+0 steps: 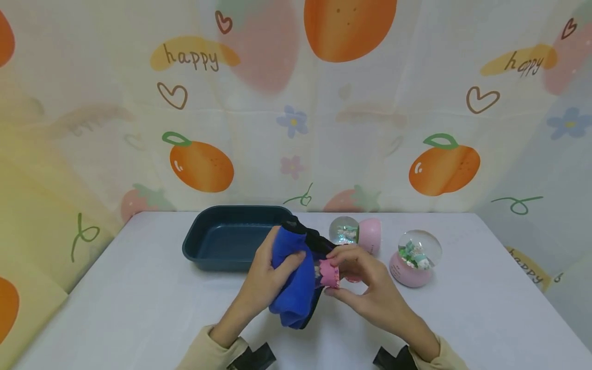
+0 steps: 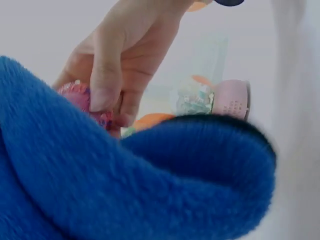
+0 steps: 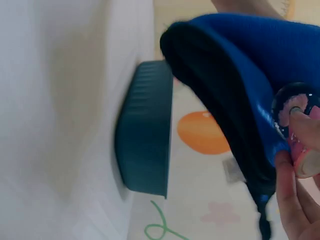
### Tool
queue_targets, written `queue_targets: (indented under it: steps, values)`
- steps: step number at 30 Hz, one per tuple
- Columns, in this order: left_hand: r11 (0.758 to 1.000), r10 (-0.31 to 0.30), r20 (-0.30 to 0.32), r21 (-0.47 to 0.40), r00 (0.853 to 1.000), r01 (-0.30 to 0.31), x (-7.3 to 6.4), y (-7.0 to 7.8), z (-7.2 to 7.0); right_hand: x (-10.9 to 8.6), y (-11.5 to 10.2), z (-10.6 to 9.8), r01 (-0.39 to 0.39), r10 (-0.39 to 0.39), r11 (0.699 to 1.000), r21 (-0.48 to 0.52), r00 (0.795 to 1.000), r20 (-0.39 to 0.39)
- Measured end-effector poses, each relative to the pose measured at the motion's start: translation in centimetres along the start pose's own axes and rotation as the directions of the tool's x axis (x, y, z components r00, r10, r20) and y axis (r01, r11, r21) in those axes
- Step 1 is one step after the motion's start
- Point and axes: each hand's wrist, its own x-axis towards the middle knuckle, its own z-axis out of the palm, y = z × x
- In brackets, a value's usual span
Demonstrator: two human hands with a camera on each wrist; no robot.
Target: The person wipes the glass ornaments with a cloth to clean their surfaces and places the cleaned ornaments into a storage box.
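A fuzzy blue cloth (image 1: pixel 293 277) with a black reverse side and edge is gripped by my left hand (image 1: pixel 259 280), thumb across its front. My right hand (image 1: pixel 374 288) holds a small snow globe by its pink, scalloped base (image 1: pixel 329 274). The clear dome (image 3: pixel 281 117) of this globe, with something pink inside, sits against the blue fleece in the right wrist view. In the left wrist view, the cloth (image 2: pixel 125 180) fills the foreground and covers the dome, while the right thumb and fingers pinch the pink base (image 2: pixel 77 96).
Behind the hands stands a dark teal rectangular tray (image 1: pixel 208 259). A snow globe with a pink base (image 1: pixel 370 235) lies on its side at the back. Another snow globe (image 1: pixel 411 270) leans tilted on the right. White table, patterned curtain (image 1: pixel 296 149) behind it.
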Motion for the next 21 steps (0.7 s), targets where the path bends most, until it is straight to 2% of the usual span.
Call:
queue_targets:
  steps: [2,3,6,8,10,15,21]
  values:
    - [0.999,-0.042,0.073,-0.030,0.996,0.045,0.11,-0.15,-0.23,0.01,0.08,-0.16,0.027,-0.028,0.999,-0.044,0.999,-0.017]
    - [0.996,-0.069,0.127,-0.046,0.990,0.075,0.15,-0.23,-0.33,0.02,0.10,-0.22,0.036,-0.038,0.997,-0.063,0.999,-0.023]
    - [0.987,-0.124,0.276,-0.065,0.953,0.147,0.21,-0.39,-0.43,0.03,0.17,-0.38,0.050,-0.053,0.994,-0.096,0.998,-0.027]
    - [0.986,-0.126,0.321,-0.067,0.939,0.155,0.15,-0.41,-0.45,0.06,0.32,-0.37,0.075,-0.077,0.991,-0.109,0.997,-0.021]
    - [0.989,-0.114,0.319,-0.058,0.941,0.139,0.13,-0.44,-0.43,0.08,0.37,-0.31,0.086,-0.088,0.989,-0.125,0.996,-0.015]
    - [0.998,-0.058,0.245,-0.017,0.968,0.064,0.09,-0.31,-0.31,0.16,0.36,-0.19,0.100,-0.102,0.981,-0.167,0.995,-0.005]
    - [0.999,-0.032,0.157,0.004,0.987,0.031,0.06,-0.02,-0.34,0.09,0.29,-0.13,0.106,-0.108,0.975,-0.195,0.994,0.003]
